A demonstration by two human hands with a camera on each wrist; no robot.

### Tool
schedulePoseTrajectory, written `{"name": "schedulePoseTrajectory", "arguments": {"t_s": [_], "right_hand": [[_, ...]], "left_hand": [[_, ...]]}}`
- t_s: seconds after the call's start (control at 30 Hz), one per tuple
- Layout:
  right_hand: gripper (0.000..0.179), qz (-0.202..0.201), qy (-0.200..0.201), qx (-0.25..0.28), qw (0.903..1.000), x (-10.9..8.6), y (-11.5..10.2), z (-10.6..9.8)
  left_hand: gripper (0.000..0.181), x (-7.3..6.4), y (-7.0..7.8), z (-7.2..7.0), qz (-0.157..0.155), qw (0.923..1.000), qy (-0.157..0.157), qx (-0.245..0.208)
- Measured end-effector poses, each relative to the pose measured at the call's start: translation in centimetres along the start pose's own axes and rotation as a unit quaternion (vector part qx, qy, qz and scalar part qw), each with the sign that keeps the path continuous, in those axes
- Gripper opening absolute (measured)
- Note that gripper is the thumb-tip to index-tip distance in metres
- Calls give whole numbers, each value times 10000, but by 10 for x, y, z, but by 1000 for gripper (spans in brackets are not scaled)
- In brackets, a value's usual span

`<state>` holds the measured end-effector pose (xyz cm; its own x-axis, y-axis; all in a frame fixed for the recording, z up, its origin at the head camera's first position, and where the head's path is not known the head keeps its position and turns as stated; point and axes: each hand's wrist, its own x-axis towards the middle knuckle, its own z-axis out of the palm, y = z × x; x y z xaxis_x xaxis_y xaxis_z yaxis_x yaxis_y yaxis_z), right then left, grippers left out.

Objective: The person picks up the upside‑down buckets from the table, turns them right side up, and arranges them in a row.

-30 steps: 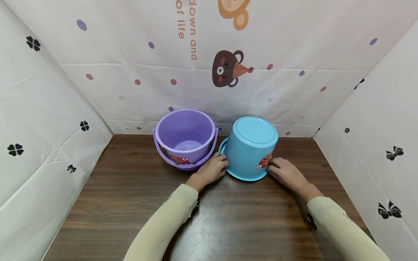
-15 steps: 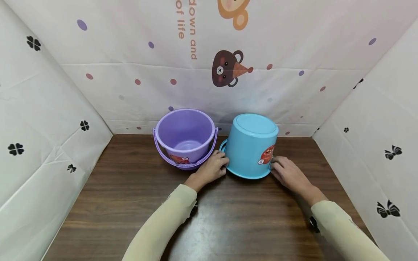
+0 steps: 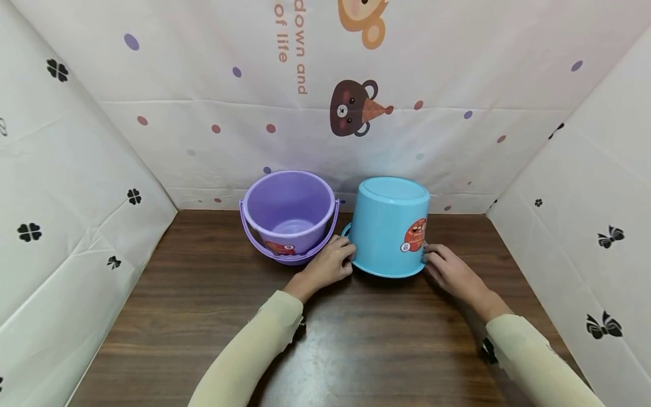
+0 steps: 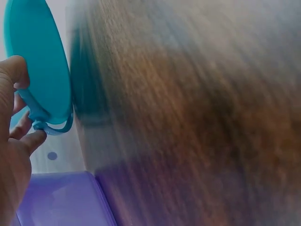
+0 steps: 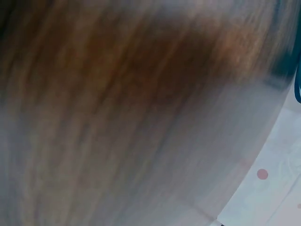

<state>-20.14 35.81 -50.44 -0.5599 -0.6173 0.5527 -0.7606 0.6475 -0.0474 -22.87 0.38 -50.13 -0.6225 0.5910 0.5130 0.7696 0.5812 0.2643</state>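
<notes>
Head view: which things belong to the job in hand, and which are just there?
In the job:
- light-blue bucket, bottom up
- left grip and right grip, on opposite sides of its rim

Apparently just there:
- purple bucket, upright, not held; could still have a role
- bear-print backdrop
- wooden tabletop, as support only

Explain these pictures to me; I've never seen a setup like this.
There is no machine here: a person works with a bare left hand and right hand. The wide picture comes from a camera worn on the head, looking forward and down. The two tilted close-ups come from cameras worn on the wrists; the right one shows mostly the table. On it stands an upright purple bucket. Beside that, both hands grip a blue bucket, turned bottom up, low on opposite sides. Whether the blue bucket touches the table is hard to tell.
</notes>
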Motion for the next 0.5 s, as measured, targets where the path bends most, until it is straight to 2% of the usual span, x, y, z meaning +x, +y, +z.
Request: {"name": "schedulePoseTrajectory", "arguments": {"t_s": [0.17,0.33,0.5], "right_hand": [[14,-3,231,254,9994,-1,-1,-1],[32,77,452,417,9981,0,-6,-2],[35,151,594,390,9974,3,-11,-3]], "left_hand": [[19,-2,4,-2,-48,9996,209,-174],[21,-5,7,-3,-62,9985,359,-407],[21,-6,5,-5,-94,9969,455,-628]]}}
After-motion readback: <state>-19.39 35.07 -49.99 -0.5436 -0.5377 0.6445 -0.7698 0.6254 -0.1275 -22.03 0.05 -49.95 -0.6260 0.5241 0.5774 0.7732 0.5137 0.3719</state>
